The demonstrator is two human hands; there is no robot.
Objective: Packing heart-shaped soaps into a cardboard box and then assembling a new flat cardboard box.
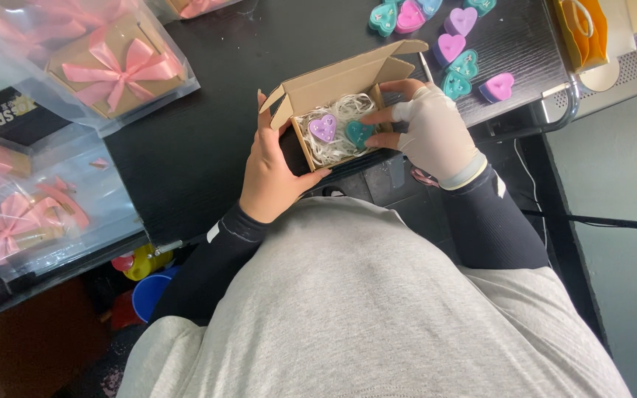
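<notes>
A black table (208, 140) fills the upper middle of the frame. At the upper left lie clear bags with kraft gift boxes (116, 63) tied in pink bows. Near the centre, a small open cardboard box (333, 85) holds white paper shred, a purple heart (323, 127) and a teal heart (357, 133). The left hand (274, 173) grips the box's near-left side. The right hand (425, 129), in a pale fingerless glove, pinches the teal heart inside the box. Loose hearts (455, 55) sit at upper right.
</notes>
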